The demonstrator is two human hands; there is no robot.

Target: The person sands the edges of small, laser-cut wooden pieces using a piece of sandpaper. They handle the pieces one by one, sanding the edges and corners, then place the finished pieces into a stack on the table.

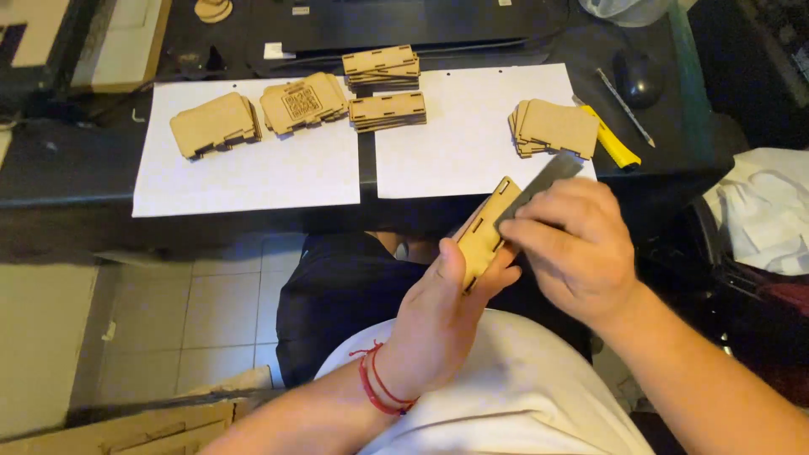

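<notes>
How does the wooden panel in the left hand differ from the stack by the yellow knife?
The panel is a single piece, held tilted above the lap in the left hand; the stack is several pieces lying flat on white paper. The right hand presses a grey tool on the panel; nothing touches the stack. Both are tan notched wood.

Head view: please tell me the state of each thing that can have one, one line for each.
wooden panel: held tilted in the left hand
grey sanding tool: gripped by the right hand, pressed against the panel's edge
four flat stacks of wooden pieces: lying on white paper sheets
yellow utility knife: lying on the desk, blade not visible
computer mouse: resting untouched
</notes>
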